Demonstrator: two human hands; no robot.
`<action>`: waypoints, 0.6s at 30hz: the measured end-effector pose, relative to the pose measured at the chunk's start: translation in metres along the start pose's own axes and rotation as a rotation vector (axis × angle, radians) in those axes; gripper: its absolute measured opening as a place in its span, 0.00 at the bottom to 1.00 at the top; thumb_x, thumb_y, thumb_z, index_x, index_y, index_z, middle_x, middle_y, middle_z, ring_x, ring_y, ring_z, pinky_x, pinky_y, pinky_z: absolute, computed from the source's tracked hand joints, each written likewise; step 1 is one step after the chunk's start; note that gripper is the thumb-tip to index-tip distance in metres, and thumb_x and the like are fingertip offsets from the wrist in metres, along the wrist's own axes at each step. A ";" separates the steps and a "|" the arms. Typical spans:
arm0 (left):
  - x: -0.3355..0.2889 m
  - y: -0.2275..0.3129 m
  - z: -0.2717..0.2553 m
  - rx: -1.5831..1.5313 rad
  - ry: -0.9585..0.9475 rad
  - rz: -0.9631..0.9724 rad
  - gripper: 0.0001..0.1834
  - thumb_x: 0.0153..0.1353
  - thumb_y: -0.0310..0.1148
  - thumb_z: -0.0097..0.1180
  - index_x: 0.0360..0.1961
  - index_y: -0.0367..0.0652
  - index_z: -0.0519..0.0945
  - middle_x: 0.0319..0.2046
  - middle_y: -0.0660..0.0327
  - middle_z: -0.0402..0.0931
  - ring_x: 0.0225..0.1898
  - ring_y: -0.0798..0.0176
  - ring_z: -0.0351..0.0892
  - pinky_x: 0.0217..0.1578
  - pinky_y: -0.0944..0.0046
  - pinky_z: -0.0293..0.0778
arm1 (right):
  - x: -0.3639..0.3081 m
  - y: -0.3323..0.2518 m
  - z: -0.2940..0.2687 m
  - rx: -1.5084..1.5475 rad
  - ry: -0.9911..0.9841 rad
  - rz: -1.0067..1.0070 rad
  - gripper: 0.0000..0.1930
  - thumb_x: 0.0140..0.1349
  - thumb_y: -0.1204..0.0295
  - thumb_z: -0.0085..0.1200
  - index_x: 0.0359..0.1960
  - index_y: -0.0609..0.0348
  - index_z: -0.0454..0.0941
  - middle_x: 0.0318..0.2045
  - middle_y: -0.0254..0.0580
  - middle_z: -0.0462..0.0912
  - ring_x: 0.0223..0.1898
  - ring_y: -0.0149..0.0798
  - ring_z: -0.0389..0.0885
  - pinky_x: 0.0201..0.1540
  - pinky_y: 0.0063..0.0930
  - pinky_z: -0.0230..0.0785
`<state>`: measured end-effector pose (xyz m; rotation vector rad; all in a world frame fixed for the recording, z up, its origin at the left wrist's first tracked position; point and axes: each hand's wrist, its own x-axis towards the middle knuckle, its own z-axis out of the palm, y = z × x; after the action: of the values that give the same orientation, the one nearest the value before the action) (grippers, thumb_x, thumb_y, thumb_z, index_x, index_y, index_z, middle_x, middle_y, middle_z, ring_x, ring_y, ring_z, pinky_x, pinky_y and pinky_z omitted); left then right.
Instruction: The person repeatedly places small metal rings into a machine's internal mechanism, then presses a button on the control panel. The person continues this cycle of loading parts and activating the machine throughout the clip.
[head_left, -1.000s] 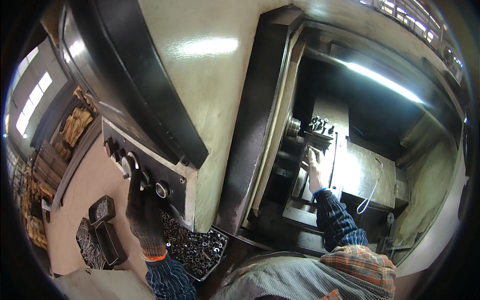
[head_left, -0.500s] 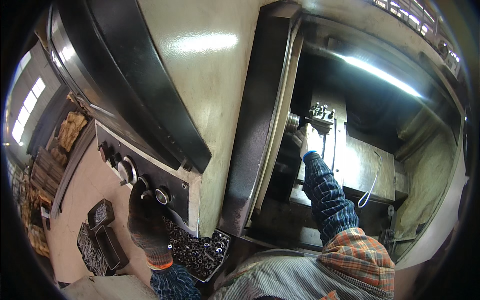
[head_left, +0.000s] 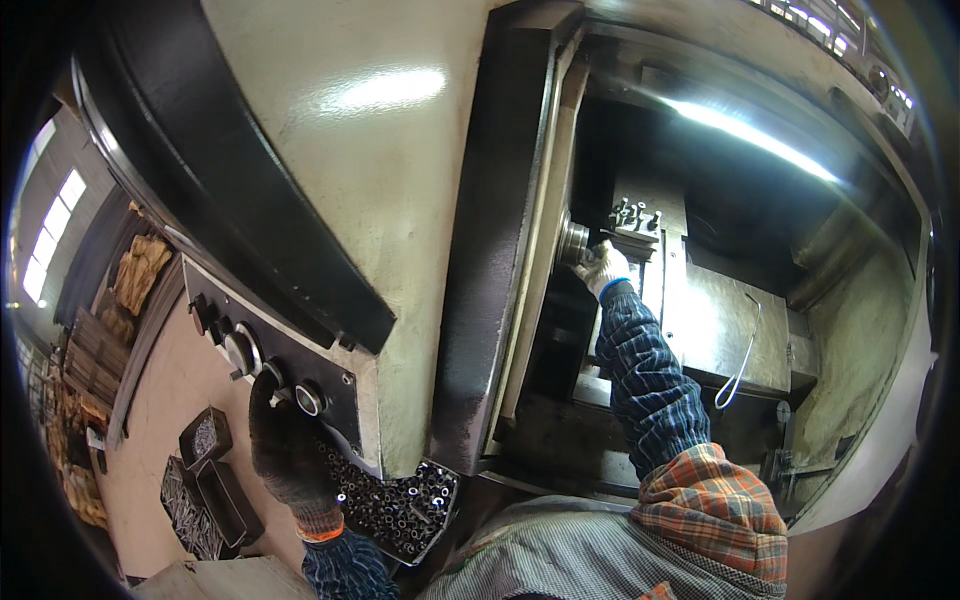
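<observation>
My right hand [head_left: 602,268], in a whitish glove, reaches into a lathe's work space. Its fingers are closed at the front of the round metal chuck [head_left: 573,242]; whatever they grip is hidden. Just beyond this hand sits the tool post [head_left: 636,220], with several bolts standing up from it. My left hand [head_left: 288,450], in a black glove, is at the dark control panel [head_left: 338,385]. Its fingers close about a small knob [head_left: 274,374], between a larger dial [head_left: 240,352] and a round ringed button [head_left: 310,398]. The dark glove partly hides that grip.
Below the panel a tray [head_left: 450,512] holds many small metal rings. Dark bins [head_left: 222,505] with metal pieces stand on the floor at left. A hooked wire rod [head_left: 745,355] lies on the lathe's flat cover [head_left: 715,320]. The black door edge [head_left: 490,230] stands between my arms.
My right hand has moved from beside the tool post toward the chuck, its fingers now at the chuck's front. My left hand stays at the panel knob. The view has shifted slightly.
</observation>
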<state>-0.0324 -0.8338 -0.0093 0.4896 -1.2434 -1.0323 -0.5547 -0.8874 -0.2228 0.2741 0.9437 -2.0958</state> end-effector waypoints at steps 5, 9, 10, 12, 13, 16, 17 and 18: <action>-0.002 -0.006 -0.006 0.313 0.082 -0.073 0.25 0.70 0.27 0.43 0.66 0.26 0.67 0.63 0.46 0.70 0.60 0.55 0.73 0.62 0.60 0.68 | -0.012 0.002 -0.017 0.019 -0.044 -0.051 0.14 0.73 0.64 0.49 0.51 0.62 0.69 0.44 0.47 0.76 0.44 0.43 0.80 0.49 0.46 0.81; 0.003 -0.007 -0.007 0.324 0.062 -0.088 0.26 0.71 0.30 0.41 0.66 0.25 0.66 0.62 0.46 0.71 0.58 0.56 0.74 0.61 0.60 0.68 | -0.039 -0.011 -0.018 -0.495 0.023 -0.268 0.16 0.70 0.58 0.54 0.46 0.59 0.77 0.32 0.37 0.80 0.29 0.30 0.79 0.27 0.22 0.74; 0.003 -0.006 -0.007 0.334 0.045 -0.048 0.26 0.71 0.30 0.41 0.66 0.25 0.66 0.58 0.49 0.70 0.55 0.58 0.73 0.59 0.62 0.68 | -0.044 -0.015 -0.014 -0.565 0.005 -0.271 0.17 0.70 0.57 0.54 0.47 0.59 0.78 0.32 0.36 0.80 0.28 0.29 0.78 0.26 0.22 0.72; 0.003 -0.007 -0.006 0.205 0.120 -0.096 0.26 0.71 0.30 0.41 0.67 0.27 0.65 0.51 0.54 0.69 0.49 0.62 0.71 0.53 0.65 0.66 | -0.051 -0.019 -0.006 -0.694 -0.004 -0.251 0.19 0.69 0.56 0.55 0.48 0.59 0.79 0.32 0.35 0.81 0.28 0.28 0.77 0.25 0.21 0.70; 0.002 -0.007 -0.005 0.170 0.166 -0.092 0.26 0.72 0.30 0.40 0.68 0.29 0.65 0.40 0.63 0.67 0.40 0.69 0.69 0.44 0.71 0.65 | -0.054 -0.020 -0.002 -0.734 -0.022 -0.259 0.20 0.69 0.56 0.55 0.50 0.60 0.80 0.33 0.35 0.81 0.27 0.27 0.76 0.25 0.21 0.69; -0.001 -0.004 -0.006 0.083 0.220 -0.101 0.25 0.72 0.27 0.40 0.69 0.31 0.64 0.29 0.71 0.66 0.31 0.76 0.66 0.35 0.78 0.63 | -0.062 -0.018 0.006 -0.764 -0.085 -0.240 0.20 0.69 0.56 0.55 0.50 0.60 0.81 0.34 0.35 0.82 0.27 0.27 0.76 0.25 0.21 0.69; -0.001 -0.003 -0.008 0.027 0.122 -0.090 0.25 0.72 0.26 0.40 0.68 0.30 0.65 0.35 0.67 0.66 0.36 0.72 0.68 0.40 0.75 0.64 | -0.064 -0.016 0.007 -0.748 -0.100 -0.275 0.18 0.70 0.55 0.54 0.48 0.57 0.80 0.33 0.35 0.80 0.27 0.27 0.75 0.27 0.21 0.70; -0.002 -0.002 -0.010 0.084 0.150 -0.124 0.25 0.72 0.26 0.40 0.68 0.29 0.65 0.40 0.62 0.67 0.40 0.69 0.69 0.44 0.72 0.65 | -0.067 -0.015 0.007 -0.816 -0.090 -0.323 0.19 0.70 0.55 0.53 0.50 0.58 0.79 0.34 0.36 0.81 0.28 0.28 0.76 0.28 0.22 0.71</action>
<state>-0.0243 -0.8358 -0.0149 0.7041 -1.1370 -1.0306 -0.5216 -0.8466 -0.1779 -0.4136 1.7705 -1.7846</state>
